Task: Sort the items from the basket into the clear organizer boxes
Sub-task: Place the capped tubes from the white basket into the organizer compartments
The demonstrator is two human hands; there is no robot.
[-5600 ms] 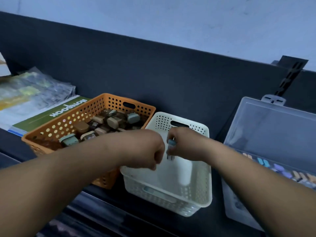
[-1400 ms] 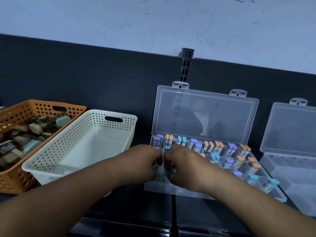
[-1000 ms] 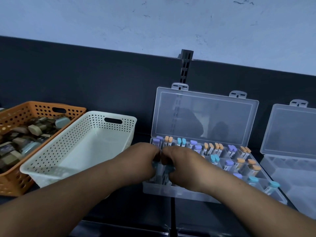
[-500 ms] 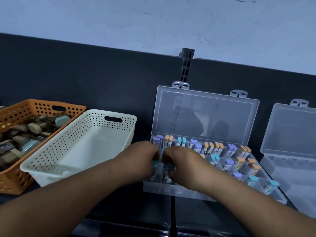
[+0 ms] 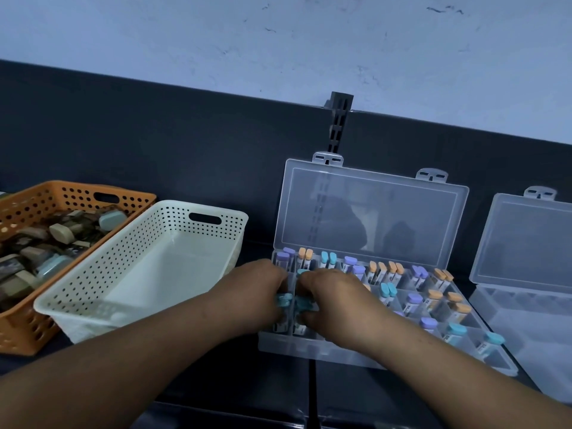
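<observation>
Dark counter (image 5: 93,354) under pale wall | left hand (image 5: 263,297) and right hand (image 5: 332,300) each closed on a blue-capped tube (image 5: 284,299), lowering them into front-left cells of clear organizer box (image 5: 312,348), likely to keep colours grouped | white basket (image 5: 161,258) looks empty

two baskets (image 5: 198,218), two organizer boxes (image 5: 365,354), seemingly

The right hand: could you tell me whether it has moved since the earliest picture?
Yes. The right hand went right, from the white basket to the organizer box.
</observation>
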